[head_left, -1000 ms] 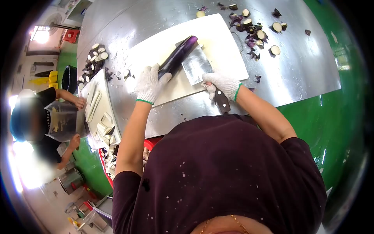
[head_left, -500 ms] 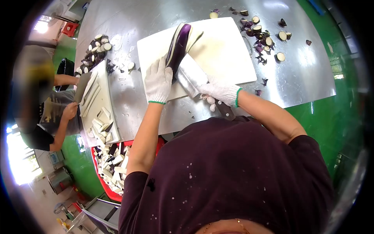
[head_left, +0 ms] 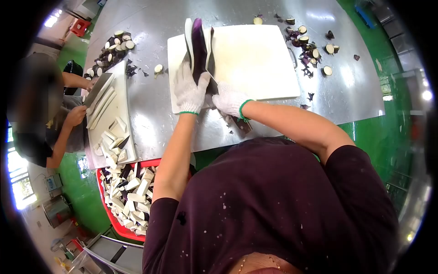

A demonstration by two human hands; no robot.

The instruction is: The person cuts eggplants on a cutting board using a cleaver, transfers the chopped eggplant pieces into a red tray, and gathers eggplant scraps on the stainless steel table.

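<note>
My left hand (head_left: 189, 93), in a white knit glove, is closed around the lower part of a purple eggplant (head_left: 198, 48). The eggplant is split lengthwise, and pale cut faces show along its sides. In my right hand (head_left: 229, 98), also gloved, is a broad knife (head_left: 242, 124) with a dark, riveted handle. Most of its blade is hidden by the eggplant and my gloves; the part that shows is against the eggplant's right side. Under the eggplant lies a white cutting board (head_left: 255, 59).
Eggplant ends and peel (head_left: 315, 52) lie right of the board, with more cut ends (head_left: 114, 48) at the left. A co-worker's hand (head_left: 75, 116) grips a cleaver (head_left: 98, 91) over another board (head_left: 121, 102). A red basket (head_left: 107, 208) holds eggplant pieces.
My right hand and the knife have moved left toward my left hand. The blade has swung closer in line with the eggplant, whose slices now stand further apart at the top.
</note>
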